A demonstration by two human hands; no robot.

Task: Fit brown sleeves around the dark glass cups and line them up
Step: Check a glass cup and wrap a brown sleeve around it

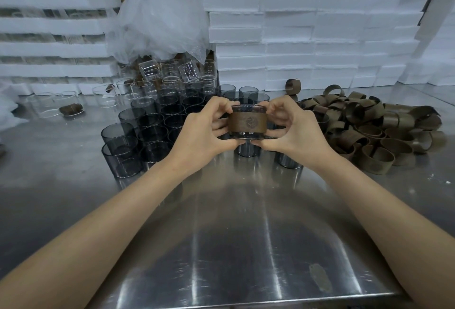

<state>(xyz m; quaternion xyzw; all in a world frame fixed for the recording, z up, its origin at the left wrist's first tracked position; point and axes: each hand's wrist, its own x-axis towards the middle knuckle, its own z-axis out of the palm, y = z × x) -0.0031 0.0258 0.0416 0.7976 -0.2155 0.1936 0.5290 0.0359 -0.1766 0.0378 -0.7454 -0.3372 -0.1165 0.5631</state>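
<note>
Behind dark cups [147, 121], foam blocks [307, 25]; table [234, 247] probably steel.

Left hand [202, 131] and right hand [293, 129] are noted bare. Both forearms are seen uncovered all the way to the lower frame corners. Forearms are slim, narrowed at the wrists. Fingers are long and slender. Nail detail cannot be made out.

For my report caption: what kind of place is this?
Probably a packing or assembly workshop: stacked white foam boxes, many dark glass cups on a steel table, and a heap of brown sleeves.
</note>
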